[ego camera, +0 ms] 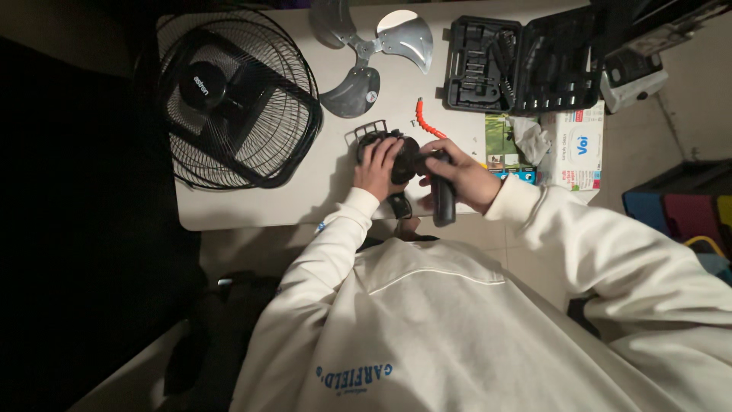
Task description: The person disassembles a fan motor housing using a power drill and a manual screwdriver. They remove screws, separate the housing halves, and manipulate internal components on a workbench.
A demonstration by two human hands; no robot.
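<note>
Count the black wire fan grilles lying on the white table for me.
1 black wire fan grille is clearly visible, lying flat at the white table's left end, left of the grey three-blade fan propeller. A second could sit stacked beneath it; the dim picture doesn't settle that.

Looked like a makeshift home workshop: white worktop (pixel 252 206) strewn with fan guard (pixel 236 95), loose fan blade (pixel 371 46), open black tool case (pixel 522 65) at far right corner, tiled floor (pixel 648 152) beside.

A white table (pixel 305 200) carries a black fan grille (pixel 236 99) at its left; a metal fan blade (pixel 371 53) at the top; an open black tool case (pixel 522 65); an orange flexible shaft (pixel 428 122); a white carton (pixel 573 149).
</note>
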